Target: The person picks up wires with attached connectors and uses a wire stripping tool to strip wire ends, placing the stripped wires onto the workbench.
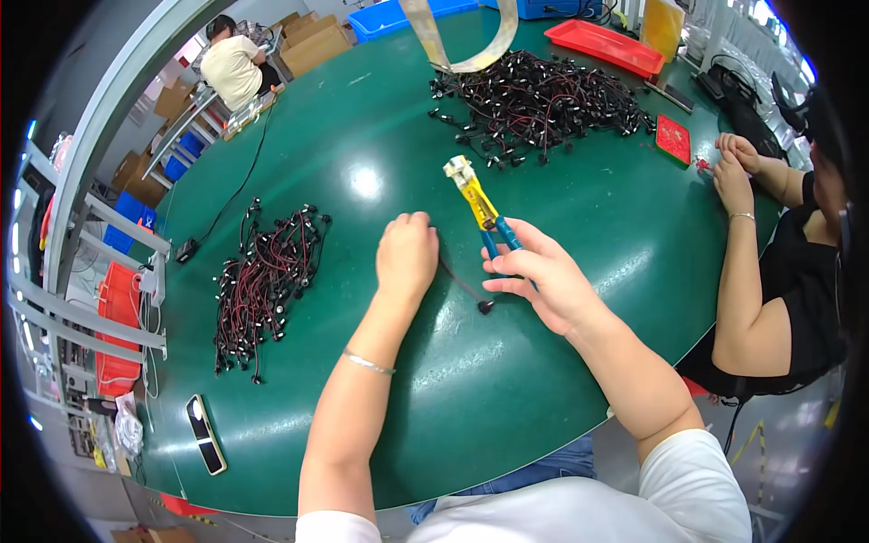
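My right hand (540, 271) is wrapped round the blue handles of a yellow crimping tool (477, 201), whose head points up and away. Just left of it, my left hand (407, 253) is closed near the middle of the green table (507, 380), its fingertips turned away from view. From it a thin dark cable (462, 281) runs to a small black round part (485, 307) on the table, between my hands. A pile of black and red cables (269, 281) lies to the left. A larger cable pile (543, 104) is at the far side.
A co-worker (765, 271) sits at the right, hands near a small red tray (673, 140). A larger red tray (605, 49) lies at the back. A phone (206, 434) lies front left, a black adapter (186, 251) at the left edge. Another person (237, 65) sits farther off.
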Motion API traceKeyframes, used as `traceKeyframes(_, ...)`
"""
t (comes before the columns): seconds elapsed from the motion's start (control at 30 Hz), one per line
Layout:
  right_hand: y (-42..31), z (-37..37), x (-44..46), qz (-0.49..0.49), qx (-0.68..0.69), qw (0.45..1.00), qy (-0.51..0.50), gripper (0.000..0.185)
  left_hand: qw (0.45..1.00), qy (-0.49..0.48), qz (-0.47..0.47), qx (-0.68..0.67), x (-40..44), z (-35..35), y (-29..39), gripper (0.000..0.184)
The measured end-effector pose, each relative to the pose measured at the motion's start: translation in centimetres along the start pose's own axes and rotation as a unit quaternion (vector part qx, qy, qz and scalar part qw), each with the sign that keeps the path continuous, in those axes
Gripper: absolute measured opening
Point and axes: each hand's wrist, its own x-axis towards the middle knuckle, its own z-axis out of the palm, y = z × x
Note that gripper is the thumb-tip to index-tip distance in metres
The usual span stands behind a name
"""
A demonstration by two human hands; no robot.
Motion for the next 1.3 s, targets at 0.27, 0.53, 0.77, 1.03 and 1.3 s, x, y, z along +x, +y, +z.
traceKeyframes(0.27,1.2,2.0,-1.6,-0.065,-0.236,0.963,-0.110,0.065,0.863,0.014,-0.177,-0.474,-4.2,-9.5,-1.8,0.017)
traceKeyframes(0.53,1.9,2.9,-1.9,-0.117,-0.315,0.927,-0.167,0.076,0.784,0.009,-0.136,-0.605,-6.2,-13.1,-2.9,0.018)
traceKeyframes(0.77,1.7,3.0,-1.9,-0.121,-0.351,0.909,-0.190,0.080,0.795,0.005,-0.119,-0.594,-6.4,-13.4,-2.7,0.019)
traceKeyframes(1.03,1.1,3.4,-2.3,-0.079,-0.279,0.931,-0.220,0.080,0.840,-0.016,-0.069,-0.538,-6.5,-13.9,-2.1,0.018)
traceKeyframes(1.3,1.5,3.3,-2.2,-0.078,-0.285,0.926,-0.234,0.076,0.853,-0.036,-0.065,-0.517,-6.7,-14.2,-2.2,0.020)
